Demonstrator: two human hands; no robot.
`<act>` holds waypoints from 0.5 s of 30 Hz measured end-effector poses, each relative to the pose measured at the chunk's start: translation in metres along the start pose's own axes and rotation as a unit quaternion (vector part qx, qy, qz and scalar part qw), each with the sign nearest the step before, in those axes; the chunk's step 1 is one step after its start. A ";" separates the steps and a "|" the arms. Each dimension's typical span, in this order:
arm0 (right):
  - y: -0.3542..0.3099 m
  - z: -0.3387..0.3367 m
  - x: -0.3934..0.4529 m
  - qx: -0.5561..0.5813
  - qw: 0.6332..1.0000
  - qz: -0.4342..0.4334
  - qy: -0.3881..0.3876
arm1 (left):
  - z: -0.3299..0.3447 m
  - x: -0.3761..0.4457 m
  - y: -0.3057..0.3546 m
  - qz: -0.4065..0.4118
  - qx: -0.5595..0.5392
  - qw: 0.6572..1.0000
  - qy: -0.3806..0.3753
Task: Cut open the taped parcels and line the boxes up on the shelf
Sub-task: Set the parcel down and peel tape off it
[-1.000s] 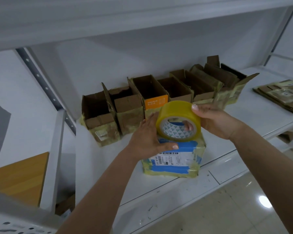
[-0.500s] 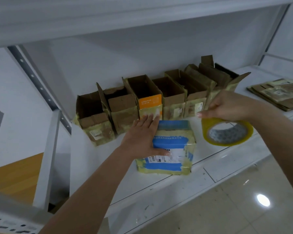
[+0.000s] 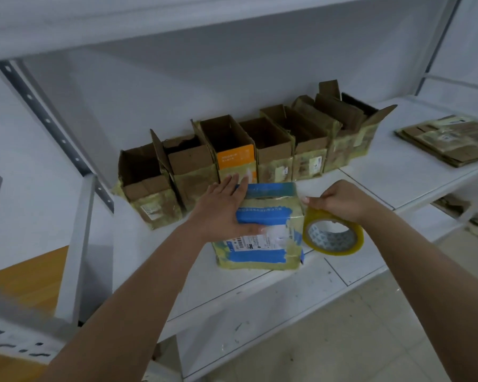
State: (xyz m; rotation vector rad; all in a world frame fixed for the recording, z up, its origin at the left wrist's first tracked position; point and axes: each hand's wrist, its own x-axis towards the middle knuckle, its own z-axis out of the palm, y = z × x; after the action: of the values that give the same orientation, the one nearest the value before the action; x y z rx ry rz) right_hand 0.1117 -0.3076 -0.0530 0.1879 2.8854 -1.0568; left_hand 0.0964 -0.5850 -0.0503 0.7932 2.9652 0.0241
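Pressing flat with straight fingers, the left hand [image 3: 221,210] lies on top of the taped parcel [image 3: 262,232] near the front of the shelf [image 3: 398,177]. Just beside that parcel, the right hand [image 3: 340,201] pinches a roll of tape [image 3: 333,234] by its upper rim. Beyond both hands, a row of opened boxes [image 3: 249,155] stands side by side against the shelf's back wall.

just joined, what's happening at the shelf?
A person's left hand presses flat on a closed, blue-taped parcel at the front of the white shelf. The right hand grips a roll of yellow tape right beside the parcel. Behind them, a row of opened boxes is lined up along the back. No cutter is in view.
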 end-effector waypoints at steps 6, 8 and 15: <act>0.007 0.006 -0.008 -0.008 0.999 -0.011 0.042 | 0.012 -0.039 -0.017 -0.158 -0.467 0.833 0.252; 0.008 0.007 -0.010 -0.012 0.999 -0.015 0.049 | 0.034 -0.053 -0.029 -0.244 -0.395 0.841 0.279; 0.002 0.006 -0.014 -0.019 0.999 -0.027 0.041 | 0.118 -0.091 -0.028 -0.393 -0.104 0.914 0.006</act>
State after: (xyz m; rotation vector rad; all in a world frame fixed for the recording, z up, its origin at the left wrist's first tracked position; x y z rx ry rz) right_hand 0.1259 -0.3108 -0.0576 0.1542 2.9969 -1.0253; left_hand 0.1698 -0.6557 -0.1631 -0.4470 2.9804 0.2865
